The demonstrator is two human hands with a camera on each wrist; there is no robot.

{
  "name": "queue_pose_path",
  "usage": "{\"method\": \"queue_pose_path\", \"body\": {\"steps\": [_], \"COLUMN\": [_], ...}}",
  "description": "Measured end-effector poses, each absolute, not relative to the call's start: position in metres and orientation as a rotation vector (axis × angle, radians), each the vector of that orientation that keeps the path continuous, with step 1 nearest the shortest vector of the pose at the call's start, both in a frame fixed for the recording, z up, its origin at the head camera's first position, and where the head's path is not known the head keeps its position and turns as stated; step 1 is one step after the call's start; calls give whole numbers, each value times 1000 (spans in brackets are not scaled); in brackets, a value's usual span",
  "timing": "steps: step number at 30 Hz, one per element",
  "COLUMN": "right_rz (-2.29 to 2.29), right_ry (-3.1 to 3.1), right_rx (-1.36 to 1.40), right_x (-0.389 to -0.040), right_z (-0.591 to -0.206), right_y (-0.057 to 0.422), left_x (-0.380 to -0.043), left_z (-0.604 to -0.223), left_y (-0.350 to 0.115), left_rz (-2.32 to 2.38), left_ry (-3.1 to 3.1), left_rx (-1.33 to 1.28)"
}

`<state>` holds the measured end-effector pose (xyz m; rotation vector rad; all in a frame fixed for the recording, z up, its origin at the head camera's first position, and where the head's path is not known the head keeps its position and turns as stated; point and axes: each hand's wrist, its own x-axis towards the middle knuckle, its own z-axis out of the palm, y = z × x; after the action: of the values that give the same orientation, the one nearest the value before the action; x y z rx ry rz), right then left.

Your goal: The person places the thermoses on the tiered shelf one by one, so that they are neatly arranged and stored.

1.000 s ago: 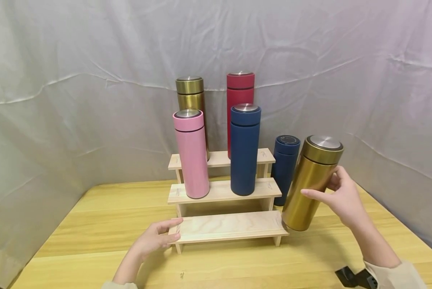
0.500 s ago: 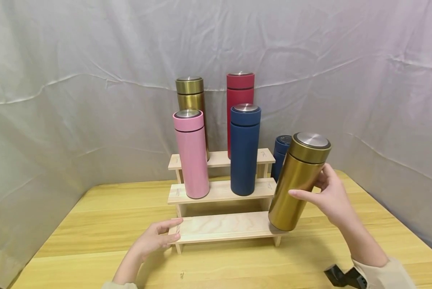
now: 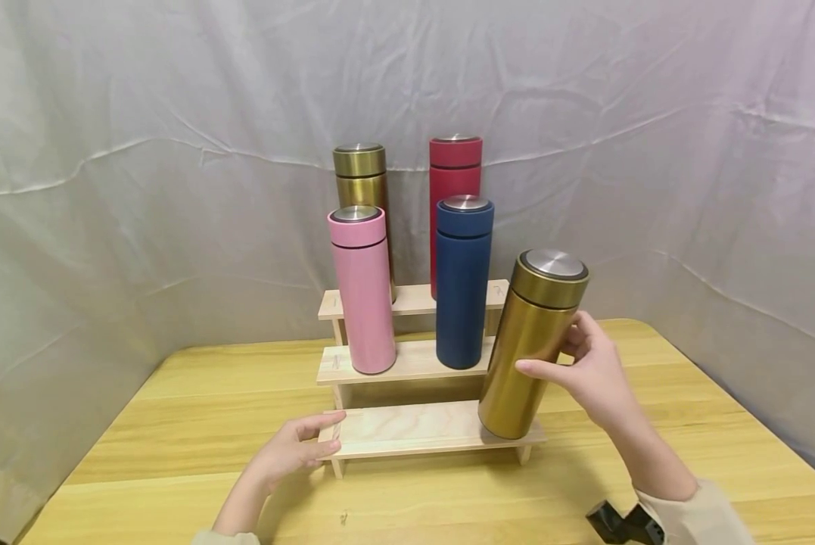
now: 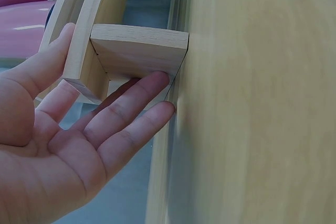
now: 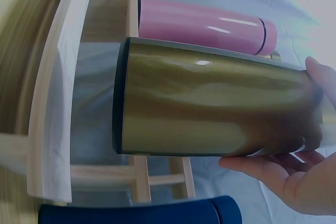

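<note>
In the head view, a gold thermos flask (image 3: 530,356) with a steel-topped lid leans over the right part of the lowest step (image 3: 414,425) of a three-tier wooden stand. My right hand (image 3: 591,371) grips it around the upper body. The right wrist view shows a gap between the flask's base and the step. My left hand (image 3: 291,450) holds the left end of that step; in the left wrist view its thumb lies on the board and its fingers (image 4: 131,103) touch the side leg. A pink flask (image 3: 365,303) and a blue flask (image 3: 463,295) stand upright on the middle step.
Another gold flask (image 3: 366,182) and a red flask (image 3: 455,178) stand on the top step, partly hidden. A second blue flask (image 5: 142,212) shows low in the right wrist view; in the head view it is hidden. Grey cloth (image 3: 244,113) hangs behind the wooden table (image 3: 141,484).
My right hand has moved left with the gold flask, from beside the stand to over the lowest step, hiding the blue flask behind. The left hand has kept its place.
</note>
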<state>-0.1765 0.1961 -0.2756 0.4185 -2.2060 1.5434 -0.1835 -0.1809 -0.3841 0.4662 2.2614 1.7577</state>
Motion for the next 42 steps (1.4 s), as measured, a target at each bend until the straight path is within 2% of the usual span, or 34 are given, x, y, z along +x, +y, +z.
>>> {"method": "queue_pose_path", "body": {"steps": [16, 42], "right_rz": [1730, 1813], "right_ry": [-2073, -2014], "right_rx": [538, 583], "right_x": [-182, -190], "right_z": [-283, -292], "right_y": [160, 118], "left_x": [-183, -183], "left_z": [-384, -384], "left_y": [-181, -181], "left_rz": [1764, 1763], "left_ry": [2258, 2265], "left_rx": [482, 470]}}
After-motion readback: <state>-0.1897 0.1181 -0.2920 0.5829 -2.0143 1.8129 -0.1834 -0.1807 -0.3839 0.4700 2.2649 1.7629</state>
